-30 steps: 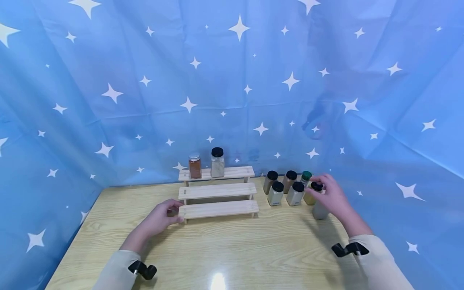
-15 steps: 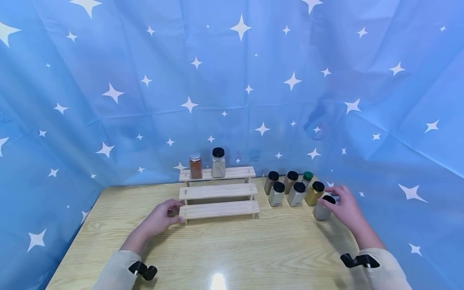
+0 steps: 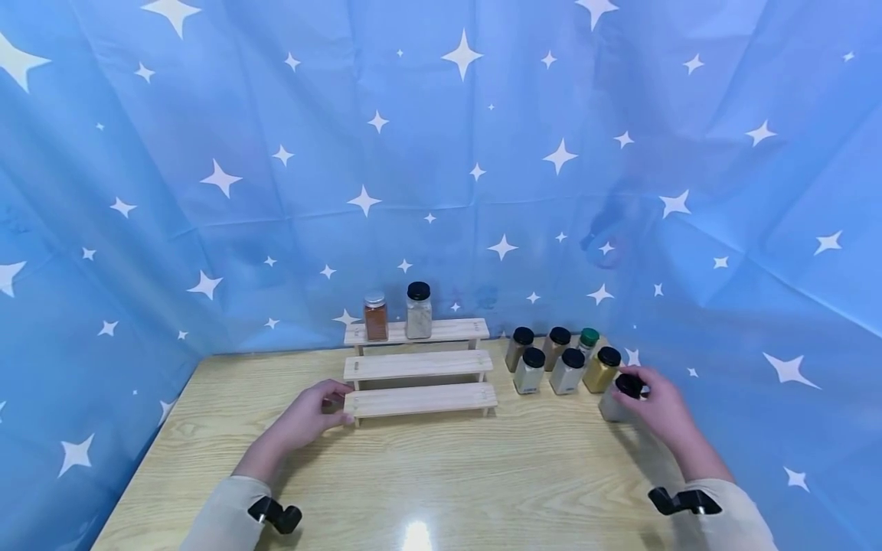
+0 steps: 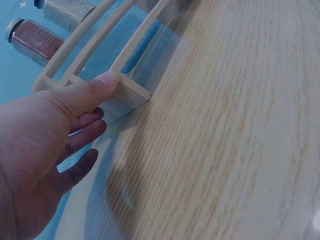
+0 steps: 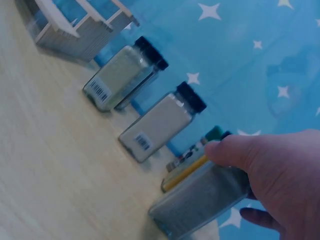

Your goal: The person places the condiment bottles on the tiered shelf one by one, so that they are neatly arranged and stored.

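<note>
Grey contents fill the black-capped square jar [image 3: 610, 409], which stands on the pale wood-grain counter [image 3: 510, 467], just beside a black-capped yellow jar [image 3: 599, 375]. Half a second ago the right hand [image 3: 658, 402] was more widely parted there; now its thumb and fingers pinch the grey one near the cap, so reaching seems to have become holding. The left hand [image 3: 310, 417] rests its thumb on the three-tier pale wooden rack's [image 3: 422, 400] end, fingers loosely bent; whether they pinch it, I cannot tell.
</note>
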